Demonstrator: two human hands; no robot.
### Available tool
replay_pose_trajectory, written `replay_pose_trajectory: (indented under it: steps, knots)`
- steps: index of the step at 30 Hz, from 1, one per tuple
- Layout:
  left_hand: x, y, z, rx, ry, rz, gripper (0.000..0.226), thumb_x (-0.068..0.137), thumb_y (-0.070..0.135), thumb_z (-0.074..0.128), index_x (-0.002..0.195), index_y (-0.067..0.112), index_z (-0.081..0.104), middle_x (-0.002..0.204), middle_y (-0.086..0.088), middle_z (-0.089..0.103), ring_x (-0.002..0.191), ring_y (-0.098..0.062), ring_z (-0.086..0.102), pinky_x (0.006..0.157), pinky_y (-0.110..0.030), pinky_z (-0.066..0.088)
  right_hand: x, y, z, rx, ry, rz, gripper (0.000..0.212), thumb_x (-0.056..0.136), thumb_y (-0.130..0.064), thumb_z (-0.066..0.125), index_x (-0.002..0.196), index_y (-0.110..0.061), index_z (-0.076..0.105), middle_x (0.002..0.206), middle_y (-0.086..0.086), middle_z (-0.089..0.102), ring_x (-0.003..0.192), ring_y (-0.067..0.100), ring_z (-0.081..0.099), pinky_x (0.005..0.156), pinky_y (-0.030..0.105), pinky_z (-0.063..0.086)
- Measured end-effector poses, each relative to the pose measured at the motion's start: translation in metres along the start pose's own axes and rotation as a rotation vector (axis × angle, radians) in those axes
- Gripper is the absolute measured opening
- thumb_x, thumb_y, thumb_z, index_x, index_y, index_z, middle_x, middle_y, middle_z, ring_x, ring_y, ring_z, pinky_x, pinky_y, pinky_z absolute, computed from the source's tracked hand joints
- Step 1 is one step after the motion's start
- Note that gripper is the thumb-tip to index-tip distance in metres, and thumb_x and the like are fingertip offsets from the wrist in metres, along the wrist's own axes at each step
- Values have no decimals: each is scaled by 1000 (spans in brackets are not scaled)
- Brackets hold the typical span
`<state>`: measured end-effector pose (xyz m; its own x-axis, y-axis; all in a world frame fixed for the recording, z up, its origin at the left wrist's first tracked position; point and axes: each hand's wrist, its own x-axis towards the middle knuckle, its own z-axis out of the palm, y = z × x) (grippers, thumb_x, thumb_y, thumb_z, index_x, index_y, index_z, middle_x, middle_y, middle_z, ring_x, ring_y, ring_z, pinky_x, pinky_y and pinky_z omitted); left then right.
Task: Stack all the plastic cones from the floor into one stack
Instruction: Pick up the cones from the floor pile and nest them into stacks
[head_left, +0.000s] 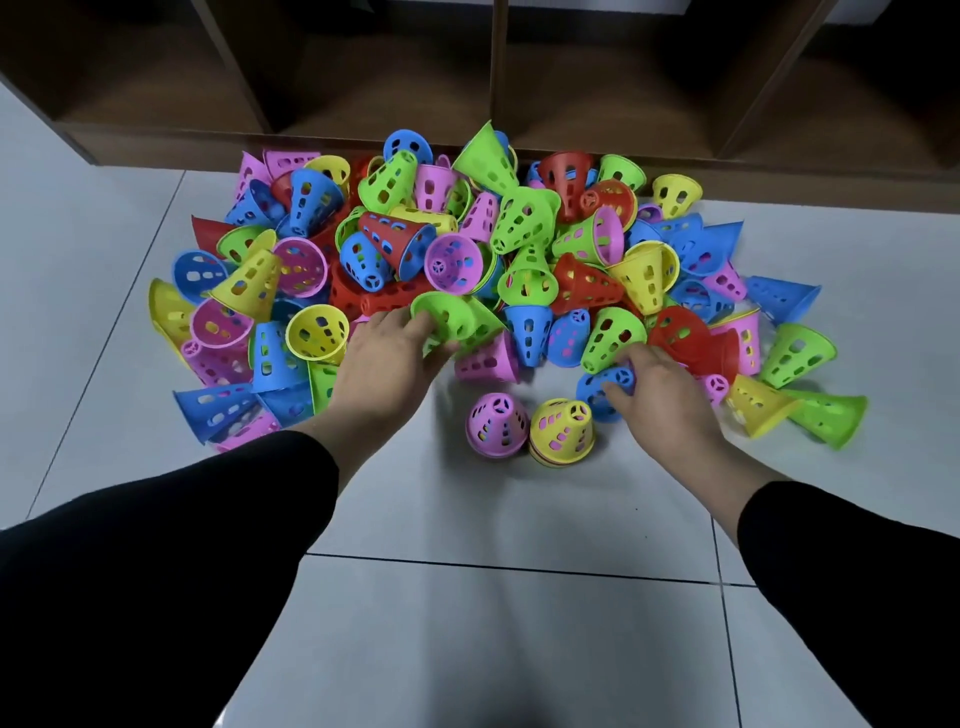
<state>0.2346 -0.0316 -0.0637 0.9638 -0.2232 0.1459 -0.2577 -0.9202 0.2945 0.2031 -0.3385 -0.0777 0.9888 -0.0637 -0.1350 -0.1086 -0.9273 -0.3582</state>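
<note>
Pale floor tiles (519, 519) are carrying a heap of cones (524, 218). The left hand (387, 353) is gripping a green cone (441, 312); the right hand (660, 389) is pinching a blue cone (597, 387). Light, stiff, perforated plastic probably suits rim or tip grips.

- 1 view only, head-worn, wide-angle, looks forward and steeply down at the tiled floor (509, 519).
- Near range: both forearms stretch up from the bottom edge.
- Faces a low wooden shelf unit (498, 78) across the top edge.
</note>
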Motion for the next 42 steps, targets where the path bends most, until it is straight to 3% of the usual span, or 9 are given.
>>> replay_pose_trajectory:
  steps: [4,11,14,18,22,27,33,37,42]
  knots:
    - [-14,4,-16,-326,39,-185,41,94,60,45,102,20,48,94,1,57,80,-19,51,66,-33,38,-3,5,7,-36,-114,59,44,87,-29,76,124,-18,56,117,9,65,103,32,63,75,37,49]
    - [-31,23,-46,-799,40,-324,38,80,57,69,94,34,42,88,15,68,76,-4,66,60,-26,55,-23,3,11,67,-29,60,49,79,-24,76,122,-18,53,116,9,60,103,33,58,76,38,47]
    - [-33,27,-55,-654,-73,-189,45,80,54,72,107,35,41,85,4,65,72,-19,65,59,-41,55,-32,-4,-15,287,181,63,45,78,-30,74,117,-22,52,112,-1,56,101,26,58,75,33,45]
    - [-32,29,-65,-327,-210,43,69,79,58,71,133,34,35,97,9,59,77,-14,57,62,-29,40,-50,-21,-60,477,148,-10,50,78,-33,76,116,-39,44,116,-13,54,100,16,61,81,38,52]
    - [-25,38,-65,-76,-320,171,71,79,54,74,135,31,37,107,-3,66,89,-26,64,64,-30,41,-70,-39,-73,329,26,-209,45,77,-32,78,109,-38,48,108,-19,46,96,4,51,78,29,45]
    - [-19,66,-47,80,-479,232,59,82,42,74,135,29,52,115,-4,58,103,-28,61,81,-39,53,-76,-54,-47,34,-167,-226,56,85,-43,72,133,-23,51,125,2,52,118,25,49,98,37,42]
    - [-36,82,-13,-168,-355,99,62,83,27,74,137,23,44,122,-7,55,106,-30,57,81,-34,43,-73,-47,-32,151,-164,-173,77,89,-65,50,149,-19,41,147,1,47,134,22,41,112,37,34]
    - [-42,71,-5,-150,-292,74,53,92,39,64,140,25,48,128,-4,58,113,-29,54,91,-41,47,-45,-29,-35,226,2,-111,50,100,-41,50,141,-13,50,139,9,53,119,27,56,100,38,45]
    - [-40,65,-1,-154,-316,52,45,96,42,56,139,30,50,129,-1,58,114,-27,54,92,-43,47,13,-23,-30,-60,-150,-43,47,101,-17,52,145,-2,44,143,21,50,130,35,50,105,40,43]
